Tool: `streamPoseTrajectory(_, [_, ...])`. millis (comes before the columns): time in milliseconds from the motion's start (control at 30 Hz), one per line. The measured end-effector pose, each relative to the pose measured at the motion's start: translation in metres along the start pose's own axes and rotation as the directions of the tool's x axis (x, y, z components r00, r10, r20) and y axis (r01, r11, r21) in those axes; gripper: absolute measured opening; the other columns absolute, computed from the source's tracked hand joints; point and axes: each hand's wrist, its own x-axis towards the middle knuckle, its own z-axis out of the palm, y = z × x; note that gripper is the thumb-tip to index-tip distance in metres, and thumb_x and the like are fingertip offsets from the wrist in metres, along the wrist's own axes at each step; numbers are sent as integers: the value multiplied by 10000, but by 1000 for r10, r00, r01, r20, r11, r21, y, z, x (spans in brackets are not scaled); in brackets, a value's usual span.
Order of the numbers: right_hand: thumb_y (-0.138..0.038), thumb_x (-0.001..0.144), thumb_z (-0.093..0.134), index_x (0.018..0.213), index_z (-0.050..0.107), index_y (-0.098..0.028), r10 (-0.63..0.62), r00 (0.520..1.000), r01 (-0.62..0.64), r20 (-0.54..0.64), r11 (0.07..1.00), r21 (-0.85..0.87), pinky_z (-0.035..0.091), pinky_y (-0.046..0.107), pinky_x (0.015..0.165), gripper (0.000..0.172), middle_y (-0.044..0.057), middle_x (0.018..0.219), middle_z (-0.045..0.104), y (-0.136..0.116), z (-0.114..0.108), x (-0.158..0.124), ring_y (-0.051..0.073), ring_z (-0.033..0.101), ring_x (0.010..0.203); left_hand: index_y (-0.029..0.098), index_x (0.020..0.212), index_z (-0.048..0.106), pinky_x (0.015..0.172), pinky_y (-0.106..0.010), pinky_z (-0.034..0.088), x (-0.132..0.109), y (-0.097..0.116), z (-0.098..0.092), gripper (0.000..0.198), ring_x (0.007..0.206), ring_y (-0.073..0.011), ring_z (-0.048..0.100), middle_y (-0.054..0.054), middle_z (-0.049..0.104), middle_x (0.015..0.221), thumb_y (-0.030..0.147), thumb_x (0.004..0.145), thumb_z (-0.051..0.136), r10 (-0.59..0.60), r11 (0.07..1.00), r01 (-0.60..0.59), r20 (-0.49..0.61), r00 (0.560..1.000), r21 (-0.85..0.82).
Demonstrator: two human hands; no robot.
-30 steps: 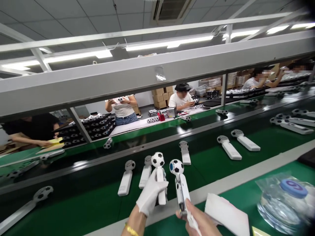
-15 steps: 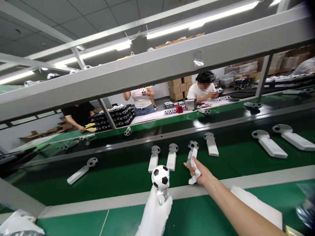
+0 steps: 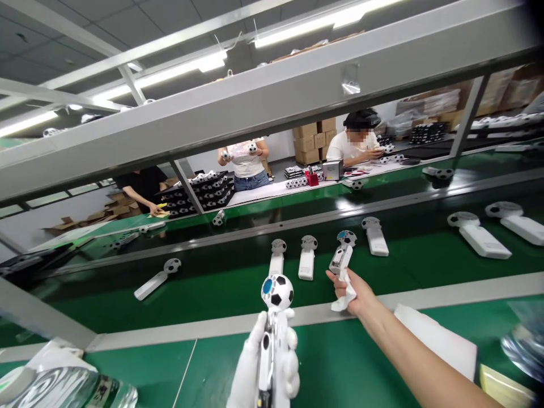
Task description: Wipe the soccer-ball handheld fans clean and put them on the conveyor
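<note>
Item one, as I am logging it remotely: the left hand [image 3: 266, 362], in a white glove, is holding a soccer-ball-headed white gadget [image 3: 276, 292] upright, just on the near side of the green conveyor belt [image 3: 395, 272]; its gloved fingers are curling round the gadget's body, not spreading, though I cannot tell exactly how each one sits; item two: the bare right hand [image 3: 352, 289] is reaching to the belt's near edge, its fingers pinching a white cloth [image 3: 345, 296] against the lower end of a second soccer-ball gadget [image 3: 341, 255], which is tilting up out of the hand; item three: a row of matching gadgets [image 3: 306, 258] is lying on the belt, just beside the second gadget; item four: a white sheet [image 3: 437, 340] is lying on the green bench [image 3: 340, 351] on the near side of the belt; item five: a clear plastic bottle [image 3: 63, 388] is lying near the belt's lower left; item six: beyond the belt, two co-workers [image 3: 244, 161] [image 3: 355, 144] are handling soccer-ball pieces near black trays [image 3: 198, 195] and cardboard boxes [image 3: 308, 141].
</note>
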Motion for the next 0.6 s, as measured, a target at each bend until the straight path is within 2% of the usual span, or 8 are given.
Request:
streamPoseTrajectory(167, [-163,904,341,765,508,-120,61,995,-59,76,998,-21,228,93,254,222,-17,546,514,7,-2,-20,8,335,290,150,1083,525,698,-322,507,1,2,-7,298,823,-144,573,-63,569,1021,346,861,490,-17,1000,17,-10,1000,-3])
streamPoseTrajectory(300, [-239,869,465,877,576,-95,55,990,-42,129,994,-101,211,116,258,182,32,640,592,18,10,-47,9,328,306,141,1062,530,646,-289,509,-1,0,-8,286,764,-125,574,-52,577,968,340,861,492,-31,999,32,-42,999,33])
streamPoseTrajectory(367, [-284,820,548,931,595,-110,-26,987,60,160,976,-211,204,136,261,211,58,724,632,22,24,-67,15,328,313,145,1057,532,635,-282,508,-2,-2,-7,281,753,-121,573,-50,579,959,343,863,489,-39,998,42,-61,997,56])
streamPoseTrajectory(433, [-343,807,560,946,610,-141,-218,953,281,210,893,-350,232,157,281,250,42,740,636,24,40,-88,30,344,332,150,1064,531,645,-289,509,-3,-5,-5,285,766,-126,574,-54,578,972,348,863,487,-47,995,54,-81,996,81])
streamPoseTrajectory(467, [-368,819,536,945,617,-156,-341,906,419,251,812,-407,281,169,309,259,31,730,631,25,49,-98,46,381,361,152,1069,530,653,-294,510,-3,-7,-4,289,776,-129,574,-56,577,981,350,863,486,-52,994,60,-90,995,94])
streamPoseTrajectory(500, [-379,837,504,950,625,-169,-456,829,558,323,695,-453,358,189,369,267,30,733,633,27,57,-108,73,450,420,152,1073,528,661,-299,510,-3,-9,-2,293,785,-132,575,-58,576,989,352,863,486,-57,992,67,-98,994,108])
streamPoseTrajectory(567, [-358,862,464,990,639,-195,-559,598,800,574,369,-474,478,266,619,271,54,831,657,33,70,-121,150,582,677,160,1075,530,669,-307,510,-3,-14,2,292,799,-138,574,-60,575,1000,355,862,486,-67,987,81,-110,992,135])
streamPoseTrajectory(600, [-334,870,452,1019,641,-204,-521,479,873,707,194,-448,467,309,747,273,65,895,663,37,75,-124,181,589,814,167,1071,533,671,-307,510,-3,-17,4,285,804,-139,572,-61,576,1003,354,862,485,-70,985,87,-114,991,151])
